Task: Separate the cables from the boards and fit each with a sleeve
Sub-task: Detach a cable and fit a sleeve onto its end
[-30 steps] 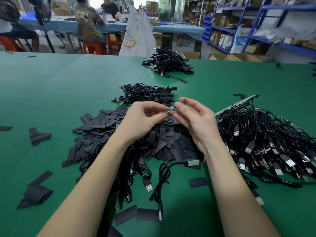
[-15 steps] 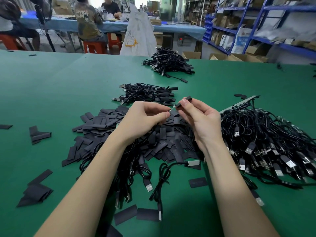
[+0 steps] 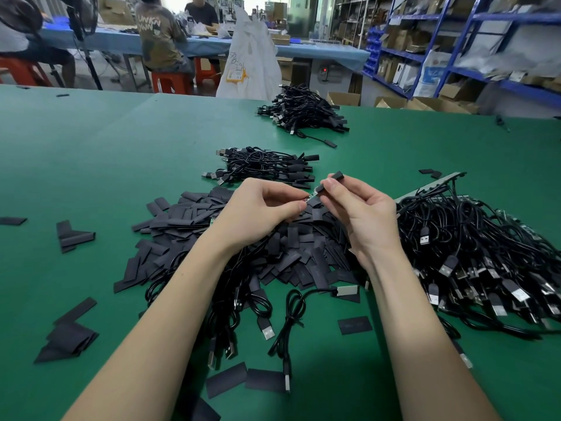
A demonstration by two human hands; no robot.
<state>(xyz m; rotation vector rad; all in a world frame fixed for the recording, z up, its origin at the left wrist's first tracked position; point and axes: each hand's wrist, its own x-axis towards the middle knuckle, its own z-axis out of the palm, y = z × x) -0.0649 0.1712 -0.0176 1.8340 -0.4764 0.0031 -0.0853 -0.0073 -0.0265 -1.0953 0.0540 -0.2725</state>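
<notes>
Both hands raised just above the heap of flat black sleeves (image 3: 273,241) near the middle of the green tabletop (image 3: 91,177). Left hand (image 3: 261,211) curled, fingers (image 3: 299,206) pinching the end of a small board (image 3: 312,196) whose tip shows green between the two hands. Right hand (image 3: 361,214) curled too, thumb and forefinger pinching a black sleeve (image 3: 329,183) that sits over the far end of that board, one open end sticking up past the fingertips. Cable attached to the board hidden behind the left hand; cannot tell its run.

Below the wrists, toward the near edge: loose black USB cables (image 3: 264,311) with plugs showing, plus a few stray sleeves. On the right side of the tabletop, a large tangle of cables (image 3: 473,247) still joined to a pale board strip (image 3: 431,186). Beyond the hands, a small pile of cables already sleeved (image 3: 267,165), and a bigger such pile (image 3: 303,112) near the far edge. More sleeve scraps (image 3: 69,341) scattered along the left side. Past the far edge, a white sack (image 3: 252,56) and blue shelving (image 3: 455,41).
</notes>
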